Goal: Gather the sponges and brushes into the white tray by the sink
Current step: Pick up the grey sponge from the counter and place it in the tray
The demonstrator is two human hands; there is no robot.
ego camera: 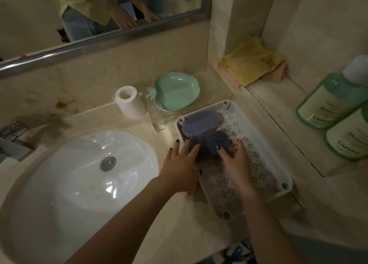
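Note:
A white perforated tray (264, 154) lies on the counter to the right of the sink. Two grey-blue sponges are in its far end: a lighter one (199, 122) at the back and a darker fuzzy one (209, 144) just in front of it. My left hand (180, 170) lies flat over the tray's left rim, fingertips touching the dark sponge's left side. My right hand (234, 160) is inside the tray, its thumb and fingers pinched on the dark sponge's near right end. No brush is in view.
A white oval sink (59, 184) fills the left, with a tap (12, 132) at its far left. Behind the tray stand a green apple-shaped dish (177, 93) on a clear stand and a white roll (130, 101). Yellow and pink cloths (253, 62) and two green bottles (334, 102) sit on the right ledge.

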